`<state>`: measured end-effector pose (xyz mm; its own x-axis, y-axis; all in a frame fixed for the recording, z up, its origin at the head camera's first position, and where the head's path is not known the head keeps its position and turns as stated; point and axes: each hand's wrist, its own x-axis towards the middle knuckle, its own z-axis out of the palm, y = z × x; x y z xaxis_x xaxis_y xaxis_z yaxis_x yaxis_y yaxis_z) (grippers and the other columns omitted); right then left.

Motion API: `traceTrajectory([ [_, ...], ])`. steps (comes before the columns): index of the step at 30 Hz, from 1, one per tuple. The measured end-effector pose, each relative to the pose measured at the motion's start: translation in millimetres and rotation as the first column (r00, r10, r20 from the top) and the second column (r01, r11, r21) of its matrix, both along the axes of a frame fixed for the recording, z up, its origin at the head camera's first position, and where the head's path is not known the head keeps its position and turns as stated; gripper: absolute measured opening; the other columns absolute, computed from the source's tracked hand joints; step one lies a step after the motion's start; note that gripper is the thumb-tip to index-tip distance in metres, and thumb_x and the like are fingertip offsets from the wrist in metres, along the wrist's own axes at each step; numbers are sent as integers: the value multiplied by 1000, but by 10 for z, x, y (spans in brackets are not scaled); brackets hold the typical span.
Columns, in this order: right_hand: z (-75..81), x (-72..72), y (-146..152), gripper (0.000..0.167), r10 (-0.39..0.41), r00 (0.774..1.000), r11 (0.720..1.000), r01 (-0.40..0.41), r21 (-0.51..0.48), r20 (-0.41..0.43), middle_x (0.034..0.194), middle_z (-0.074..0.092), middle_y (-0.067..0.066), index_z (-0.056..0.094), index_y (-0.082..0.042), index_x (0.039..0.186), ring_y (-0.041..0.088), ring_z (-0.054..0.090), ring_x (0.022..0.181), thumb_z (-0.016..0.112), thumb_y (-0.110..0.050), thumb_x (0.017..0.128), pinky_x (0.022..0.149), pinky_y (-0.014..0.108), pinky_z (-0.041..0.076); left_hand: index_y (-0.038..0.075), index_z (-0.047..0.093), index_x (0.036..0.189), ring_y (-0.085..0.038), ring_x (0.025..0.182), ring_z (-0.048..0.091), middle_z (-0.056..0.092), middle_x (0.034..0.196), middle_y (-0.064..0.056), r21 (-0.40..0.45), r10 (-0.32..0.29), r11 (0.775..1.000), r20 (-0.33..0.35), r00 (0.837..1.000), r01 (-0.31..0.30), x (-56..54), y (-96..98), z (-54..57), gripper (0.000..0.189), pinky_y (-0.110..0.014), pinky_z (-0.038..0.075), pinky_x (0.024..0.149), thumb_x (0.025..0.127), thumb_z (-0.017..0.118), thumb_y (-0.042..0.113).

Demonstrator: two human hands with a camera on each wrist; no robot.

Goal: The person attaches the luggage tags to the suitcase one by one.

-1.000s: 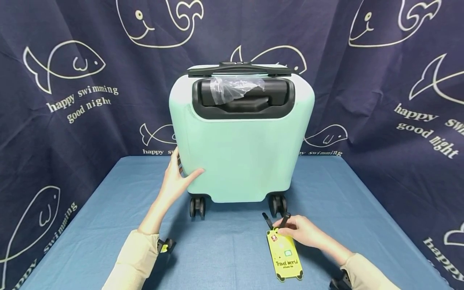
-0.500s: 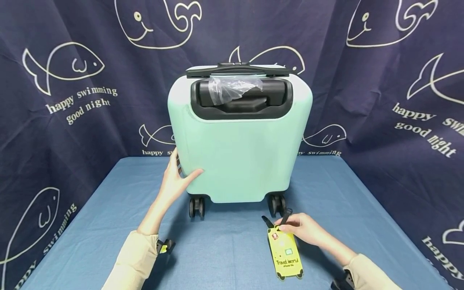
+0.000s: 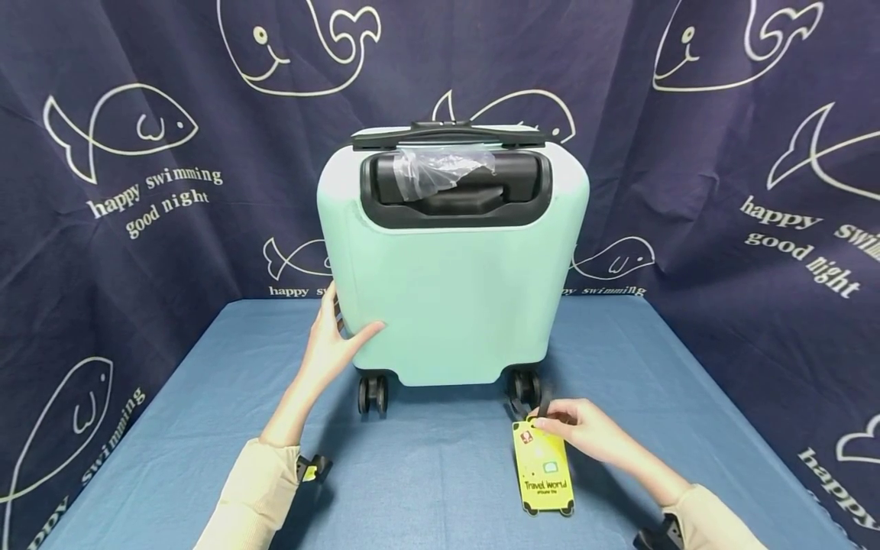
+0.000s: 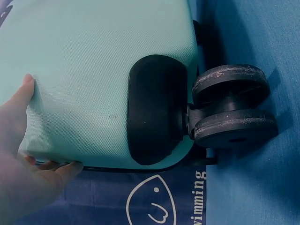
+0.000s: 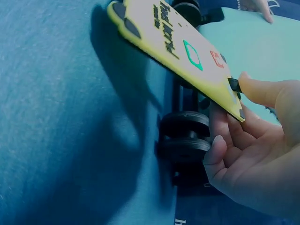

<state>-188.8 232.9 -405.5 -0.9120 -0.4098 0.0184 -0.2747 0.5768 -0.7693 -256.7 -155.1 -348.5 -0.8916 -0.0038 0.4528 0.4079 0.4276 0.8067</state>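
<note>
A mint-green suitcase (image 3: 447, 305) stands upright on its black wheels, its back facing me. My left hand (image 3: 325, 351) holds its lower left side, thumb on the back panel and fingers round the edge, as the left wrist view also shows beside a twin wheel (image 4: 234, 105). In front of the right wheel (image 3: 525, 386), my right hand (image 3: 584, 429) pinches a yellow luggage tag (image 3: 543, 470) at its top by the black strap (image 5: 235, 85). The tag hangs with its "Travel World" print towards me. The strap ends stick up, blurred.
Blue cloth (image 3: 426, 481) covers the table. Dark blue curtains (image 3: 124, 252) with white fish drawings enclose the back and sides. A black carry handle (image 3: 450, 136) tops the suitcase, and crumpled clear plastic (image 3: 440, 169) covers part of the recessed pull handle.
My right hand has raised the luggage tag slightly and moved it a little towards the suitcase; the tag hangs straighter. My left hand keeps its hold on the suitcase.
</note>
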Motion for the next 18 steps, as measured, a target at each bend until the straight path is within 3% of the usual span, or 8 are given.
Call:
traceTrajectory([
  [3,35,22,6,22,-20,1000,1000,20,14,-21,69,54,-2,62,-11,76,3,44,59,63,-29,89,52,21,37,30,13,149,-22,134,35,34,146,-7,-1,0,1000,0,1000,0,0,-3,-1,97,-44,34,108,76,77,39],
  [5,53,32,12,23,-20,999,1000,21,23,-44,67,51,-4,60,-12,73,2,43,58,63,-28,89,52,20,36,30,13,149,-22,134,35,34,146,-7,-4,-2,1000,-1,1000,2,-1,-6,-3,97,-44,34,108,76,76,39],
  [18,255,117,30,18,-2,983,1000,5,16,-184,70,54,-7,58,-17,73,2,48,65,63,-21,90,57,22,41,32,7,150,-25,135,34,26,150,-9,-43,-15,999,-2,1000,15,-13,-15,-6,97,-45,33,108,79,73,42],
])
